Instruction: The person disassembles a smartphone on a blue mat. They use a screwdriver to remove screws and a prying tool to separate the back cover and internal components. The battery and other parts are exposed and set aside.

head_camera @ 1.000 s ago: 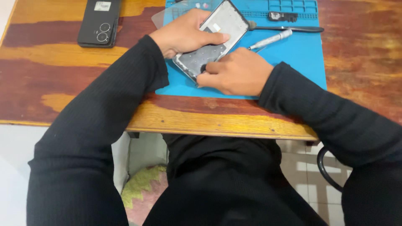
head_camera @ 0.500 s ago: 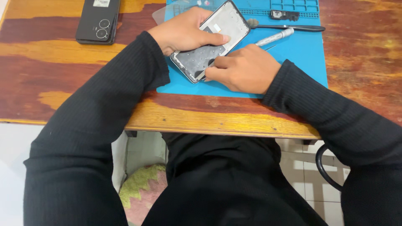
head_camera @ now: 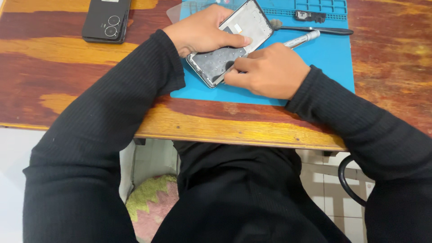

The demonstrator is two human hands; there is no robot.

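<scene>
In the upper centre of the frame, the left hand [head_camera: 202,31] grips the opened phone frame [head_camera: 231,42] on the blue mat [head_camera: 324,58]; the right hand [head_camera: 270,72], fingers curled, pinches its lower edge.

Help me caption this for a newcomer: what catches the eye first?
Both hands meet on an opened phone frame over the blue mat: the left hand grips it, the right hand picks at its lower end. A black phone lies camera-side up at the table's far left.

Black ribbed knit long sleeves, blk top & trousers.
</scene>
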